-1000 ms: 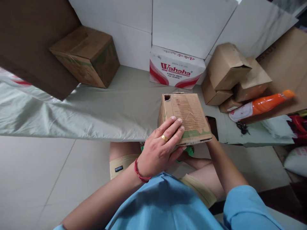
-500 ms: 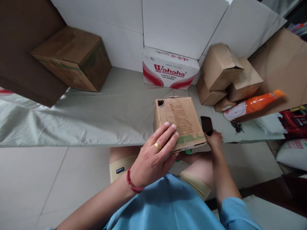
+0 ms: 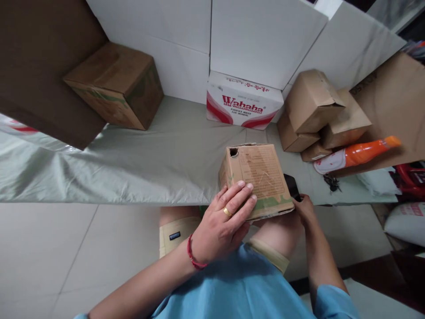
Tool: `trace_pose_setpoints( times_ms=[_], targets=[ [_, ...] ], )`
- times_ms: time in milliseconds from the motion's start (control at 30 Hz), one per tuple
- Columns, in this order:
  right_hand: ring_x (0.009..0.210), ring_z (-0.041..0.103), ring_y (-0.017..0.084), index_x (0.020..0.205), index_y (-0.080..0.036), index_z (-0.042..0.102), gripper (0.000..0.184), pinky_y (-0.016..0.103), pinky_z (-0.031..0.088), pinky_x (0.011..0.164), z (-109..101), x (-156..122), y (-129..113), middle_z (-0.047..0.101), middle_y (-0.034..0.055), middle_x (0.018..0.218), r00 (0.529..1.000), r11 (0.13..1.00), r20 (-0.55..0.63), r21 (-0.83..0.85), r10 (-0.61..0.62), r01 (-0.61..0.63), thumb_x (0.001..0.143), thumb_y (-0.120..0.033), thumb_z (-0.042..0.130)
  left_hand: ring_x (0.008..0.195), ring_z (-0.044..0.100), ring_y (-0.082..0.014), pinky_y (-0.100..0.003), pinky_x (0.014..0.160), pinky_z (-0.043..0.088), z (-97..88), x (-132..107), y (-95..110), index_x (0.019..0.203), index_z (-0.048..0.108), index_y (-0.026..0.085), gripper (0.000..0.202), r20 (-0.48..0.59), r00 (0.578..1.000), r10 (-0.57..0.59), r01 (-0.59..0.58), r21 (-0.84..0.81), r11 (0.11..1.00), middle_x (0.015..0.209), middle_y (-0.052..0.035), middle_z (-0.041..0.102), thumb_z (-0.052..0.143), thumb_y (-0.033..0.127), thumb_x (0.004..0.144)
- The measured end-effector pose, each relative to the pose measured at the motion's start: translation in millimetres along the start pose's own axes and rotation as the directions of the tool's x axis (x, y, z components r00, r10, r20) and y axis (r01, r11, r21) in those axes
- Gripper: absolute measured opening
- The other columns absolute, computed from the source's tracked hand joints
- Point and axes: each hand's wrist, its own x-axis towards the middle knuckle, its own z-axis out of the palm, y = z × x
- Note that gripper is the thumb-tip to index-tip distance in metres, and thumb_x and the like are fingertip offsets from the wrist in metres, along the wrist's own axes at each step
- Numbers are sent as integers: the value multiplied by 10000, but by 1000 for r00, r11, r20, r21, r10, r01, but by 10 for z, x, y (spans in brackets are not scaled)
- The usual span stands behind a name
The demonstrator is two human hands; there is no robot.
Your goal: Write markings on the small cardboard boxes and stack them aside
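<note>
A brown cardboard box [image 3: 262, 170] with green markings and a torn hole at its far left corner stands at the table's front edge, over my lap. My left hand [image 3: 226, 217], wearing a gold ring, grips its near left part. Several fingers lie across the printed face, and the thumb is at the near edge. My right hand [image 3: 304, 207] is closed on the near end of a black phone [image 3: 291, 186] beside the box's right side. Part of the phone is hidden by the box and my fingers.
A white Wahaha water carton [image 3: 244, 102] stands against the wall. Another brown box [image 3: 116, 84] is at the back left. Stacked small boxes [image 3: 314, 102], an orange bottle [image 3: 358, 155] and keys [image 3: 332, 183] lie on the right of the cloth-covered table [image 3: 175, 146].
The whole view has shifted, so things appear farther right and lower. The phone in my right hand has moved closer to the box's side and is more covered. My left hand stays on the box.
</note>
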Motion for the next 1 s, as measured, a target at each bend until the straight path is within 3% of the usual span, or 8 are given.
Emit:
trace_pose_setpoints(
  times_ms=[133, 200, 267, 367, 467, 633, 733, 1000],
  targets=[
    [757, 675, 207, 1403, -183, 568, 876, 298, 560, 638, -241, -375, -306, 662, 7, 876, 988, 952, 93, 293, -122, 90, 688, -662, 730, 1693, 370, -315, -512, 1347, 448, -6, -13, -25, 1582, 523, 111, 581, -17, 1000, 14, -15, -50, 999, 1613, -217, 611, 646, 148, 1016],
    [784, 654, 183, 1455, -225, 559, 876, 263, 530, 628, -391, -658, -574, 659, 6, 940, 957, 845, 61, 488, -285, 221, 701, -591, 815, 1676, 399, -348, -570, 1308, 494, -6, -44, -28, 1599, 492, 144, 630, -83, 996, -44, 35, -106, 994, 1638, -234, 562, 676, 157, 997],
    [893, 691, 204, 1465, -243, 562, 877, 281, 575, 699, -514, -988, -881, 692, 41, 1055, 890, 738, -32, 546, -454, 396, 692, -499, 886, 1652, 429, -382, -636, 1273, 515, -1, -92, -17, 1602, 471, 175, 670, -156, 975, -156, 131, -155, 979, 1668, -254, 493, 724, 210, 983],
    [1063, 731, 273, 1542, -263, 532, 885, 389, 644, 849, -554, -1488, -1311, 716, 102, 1246, 766, 678, -100, 403, -635, 615, 753, -452, 886, 1623, 459, -385, -654, 1236, 546, 13, -184, 21, 1593, 462, 213, 684, -182, 937, -298, 260, -205, 943, 1678, -258, 445, 768, 271, 985],
    [1152, 742, 317, 1582, -264, 520, 885, 472, 664, 951, -417, -1851, -1604, 715, 120, 1339, 669, 647, -170, 174, -723, 743, 786, -456, 856, 1599, 477, -375, -612, 1173, 606, 34, -271, 70, 1586, 459, 227, 670, -160, 918, -362, 328, -202, 923, 1638, -248, 480, 770, 239, 992],
    [1199, 750, 348, 1582, -227, 503, 845, 523, 674, 999, -158, -2059, -1782, 714, 144, 1358, 498, 515, -256, 2, -829, 857, 816, -409, 812, 1561, 504, -366, -491, 1037, 689, 79, -338, 131, 1600, 434, 238, 685, -159, 901, -404, 369, -208, 906, 1612, -238, 483, 755, 202, 996],
    [1259, 734, 370, 1605, -216, 473, 860, 560, 665, 1029, -112, -2104, -1802, 688, 168, 1416, 492, 507, -244, 3, -835, 862, 836, -404, 810, 1559, 500, -357, -452, 1011, 697, 100, -323, 134, 1618, 415, 228, 699, -162, 906, -392, 354, -218, 909, 1629, -247, 457, 743, 204, 1001],
    [1106, 784, 339, 1605, -202, 479, 837, 503, 715, 868, -110, -2203, -1799, 734, 171, 1323, 495, 509, -233, -1, -837, 861, 857, -442, 769, 1522, 541, -386, -598, 1138, 606, 88, -232, 122, 1557, 449, 200, 574, -131, 926, -353, 336, -139, 932, 1558, -259, 544, 687, 288, 1043]
  ],
)
